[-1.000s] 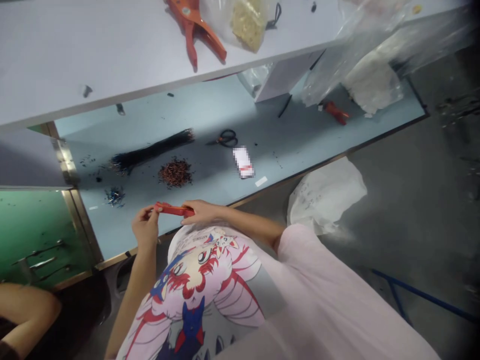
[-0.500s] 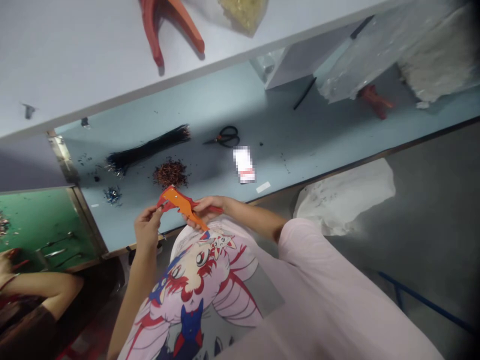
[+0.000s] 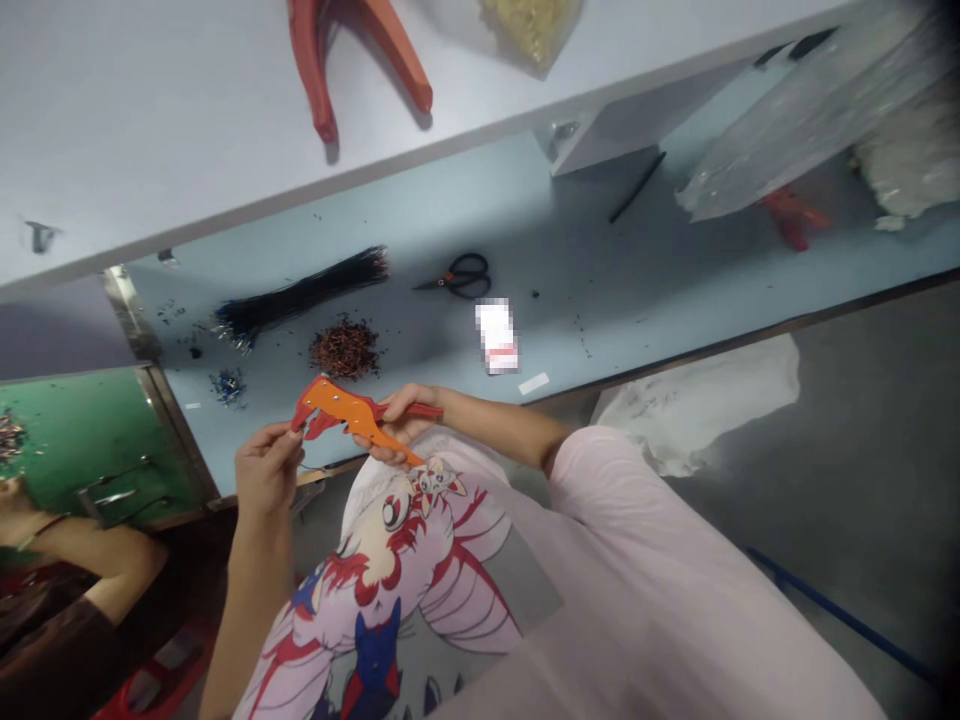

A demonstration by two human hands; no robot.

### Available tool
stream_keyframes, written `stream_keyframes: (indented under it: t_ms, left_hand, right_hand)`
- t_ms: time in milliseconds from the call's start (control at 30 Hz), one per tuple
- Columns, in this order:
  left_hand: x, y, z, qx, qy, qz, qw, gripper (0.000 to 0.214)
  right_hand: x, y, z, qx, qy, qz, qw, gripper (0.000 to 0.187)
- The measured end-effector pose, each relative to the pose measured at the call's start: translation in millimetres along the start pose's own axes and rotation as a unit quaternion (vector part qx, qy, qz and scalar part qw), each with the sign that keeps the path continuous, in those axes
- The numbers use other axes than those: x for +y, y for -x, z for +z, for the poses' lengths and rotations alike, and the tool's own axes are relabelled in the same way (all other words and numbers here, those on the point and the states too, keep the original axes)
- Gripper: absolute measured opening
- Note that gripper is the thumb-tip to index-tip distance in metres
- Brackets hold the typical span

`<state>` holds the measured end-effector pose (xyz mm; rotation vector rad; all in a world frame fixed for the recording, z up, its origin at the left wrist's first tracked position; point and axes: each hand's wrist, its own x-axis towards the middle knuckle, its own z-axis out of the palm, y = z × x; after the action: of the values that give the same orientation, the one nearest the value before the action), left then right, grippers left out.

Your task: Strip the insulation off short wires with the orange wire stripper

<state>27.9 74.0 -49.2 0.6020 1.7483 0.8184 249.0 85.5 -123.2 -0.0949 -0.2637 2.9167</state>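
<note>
We hold an orange-red wire stripper (image 3: 352, 412) just above our shirt, over the front edge of the pale blue surface (image 3: 600, 285). Our left hand (image 3: 262, 470) pinches its jaw end, fingers pressed together on it, and our right hand (image 3: 401, 422) wraps the handles, fingers clamped around them.

Well beyond the stripper, on a white shelf (image 3: 150, 130), a clear plastic bag (image 3: 532, 25) packed with pale granules is cut off by the top of the view, near red-handled pliers (image 3: 360, 50). Farther right of the stripper, a clear plastic sheet (image 3: 795, 120) hangs beside something white and bunched (image 3: 911, 165). Also right of it, a crumpled white bag (image 3: 697, 400) lies on the floor, its contents unseen. Left of the stripper, a green-lined compartment (image 3: 90, 440) holds metal tools and a small heap of scraps (image 3: 9, 440). Just beyond the stripper on the surface lie copper-coloured wire bits (image 3: 345, 350) and a black wire bundle (image 3: 300, 292).
</note>
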Motion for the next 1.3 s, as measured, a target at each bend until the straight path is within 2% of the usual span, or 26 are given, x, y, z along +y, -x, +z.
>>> stream_keyframes:
  t_ms: [167, 333, 433, 533, 667, 733, 833, 933, 1000, 1067, 1133, 1200, 1300]
  left_hand:
    - [1, -8, -7.8, -0.005, -0.008, 0.01, 1.0, 0.026]
    - [0, -7, -12.5, -0.065, 0.025, 0.011, 0.998, 0.026]
    - [-4, -9, -13.4, -0.101, 0.044, 0.035, 0.993, 0.025]
    - [-10, -12, -17.3, -0.107, 0.054, 0.063, 0.991, 0.024]
    - [-15, -8, -28.0, -0.14, 0.05, 0.087, 0.985, 0.024]
    - [-16, -4, -32.8, -0.162, 0.049, 0.105, 0.98, 0.024]
    - [-15, -1, -39.6, -0.142, 0.032, 0.167, 0.975, 0.023]
    - [-17, -6, -54.1, -0.086, -0.01, 0.232, 0.969, 0.02]
    - [-20, -11, -69.9, -0.054, -0.027, 0.246, 0.967, 0.019]
    - [-26, -15, -87.2, -0.042, -0.032, 0.235, 0.971, 0.02]
    - [-31, -16, -100.7, -0.039, -0.036, 0.223, 0.973, 0.022]
    - [-35, -13, -106.5, -0.028, -0.04, 0.231, 0.972, 0.022]
    - [-34, -3, -101.7, -0.004, -0.053, 0.281, 0.958, 0.021]
  right_hand:
    - [-11, -2, 15, 0.034, 0.084, -0.016, 0.996, 0.018]
    - [-1, 0, 24, 0.012, 0.048, -0.005, 0.999, 0.019]
    - [9, -4, 34, 0.028, 0.069, -0.052, 0.996, 0.022]
    - [17, -8, 47, 0.066, 0.127, -0.087, 0.986, 0.024]
    - [25, -7, 62, 0.091, 0.144, -0.017, 0.985, 0.028]
    - [27, -8, 67, 0.129, 0.148, 0.015, 0.98, 0.027]
    - [31, -16, 77, 0.192, 0.194, 0.021, 0.962, 0.028]
    - [37, -27, 88, 0.237, 0.27, -0.038, 0.932, 0.036]
    - [38, -28, 91, 0.319, 0.331, -0.12, 0.88, 0.041]
    - [35, -24, 87, 0.421, 0.4, -0.191, 0.791, 0.042]
    - [29, -19, 74, 0.492, 0.47, -0.213, 0.701, 0.043]
    - [27, -21, 56, 0.54, 0.548, -0.163, 0.618, 0.043]
    - [40, -38, 28, 0.587, 0.673, 0.029, 0.448, 0.039]
